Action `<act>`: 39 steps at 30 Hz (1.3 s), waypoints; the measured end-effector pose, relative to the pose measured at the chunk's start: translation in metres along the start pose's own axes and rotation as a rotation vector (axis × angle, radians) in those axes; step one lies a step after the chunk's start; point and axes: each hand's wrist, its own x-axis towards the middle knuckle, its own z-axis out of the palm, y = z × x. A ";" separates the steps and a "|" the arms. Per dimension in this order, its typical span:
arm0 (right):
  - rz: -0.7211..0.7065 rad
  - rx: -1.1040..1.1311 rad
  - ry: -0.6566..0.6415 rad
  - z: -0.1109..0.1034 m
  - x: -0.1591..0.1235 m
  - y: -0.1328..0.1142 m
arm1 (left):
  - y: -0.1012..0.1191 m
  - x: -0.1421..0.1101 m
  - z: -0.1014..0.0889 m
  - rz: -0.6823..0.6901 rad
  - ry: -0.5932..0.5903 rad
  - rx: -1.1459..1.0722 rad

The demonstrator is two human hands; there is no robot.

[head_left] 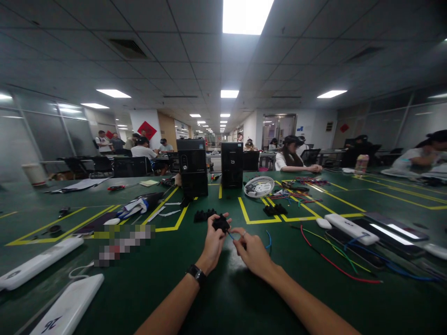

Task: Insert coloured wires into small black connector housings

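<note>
The left hand [213, 239] grips the block [221, 224], a small black piece, between thumb and fingers, just above the middle of the table [230, 298]. The right hand [248, 249] pinches the wire [231, 236], a blue one, between thumb and forefinger, its near end at the block; whether it sits inside cannot be told.

Beyond the hands, black parts [205, 215] lie to the left and more strips [275, 210] to the right. Behind them stand two black cases [192, 167] [232, 165], both upright and apart, their insides hidden. To the right of the cases rests a round white basket [259, 186] with slotted walls; what it holds, if anything, is too small to tell. A bottle [362, 164] stands farther right, and a cup [34, 174] at far left, contents unseen. Red, yellow and green leads [337, 249] lie loose right of the right hand, near a white power bank [351, 229].
</note>
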 end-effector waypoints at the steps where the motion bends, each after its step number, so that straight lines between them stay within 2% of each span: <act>1: -0.015 -0.013 -0.018 -0.001 0.000 -0.001 | 0.000 0.000 0.001 0.003 0.003 0.017; 6: -0.055 -0.067 -0.055 -0.004 -0.001 -0.004 | 0.000 -0.002 0.004 0.011 0.021 0.059; 15: -0.074 -0.020 0.004 -0.001 -0.001 -0.003 | 0.000 -0.004 0.005 0.021 0.009 0.008; 21: -0.088 -0.037 0.091 0.003 0.000 -0.001 | -0.006 -0.001 0.007 -0.022 0.153 -0.040; 25: -0.040 -0.053 0.201 -0.001 0.002 0.002 | -0.006 0.002 0.003 0.003 0.232 -0.054; 28: -0.012 -0.053 0.254 -0.002 0.004 0.003 | -0.005 0.002 0.001 -0.038 0.211 -0.092; 33: -0.018 -0.041 0.167 0.001 0.003 0.004 | -0.006 -0.001 0.003 -0.075 0.111 -0.129; 39: 0.004 -0.025 0.163 0.000 0.003 0.003 | -0.009 -0.003 0.003 -0.081 0.054 -0.102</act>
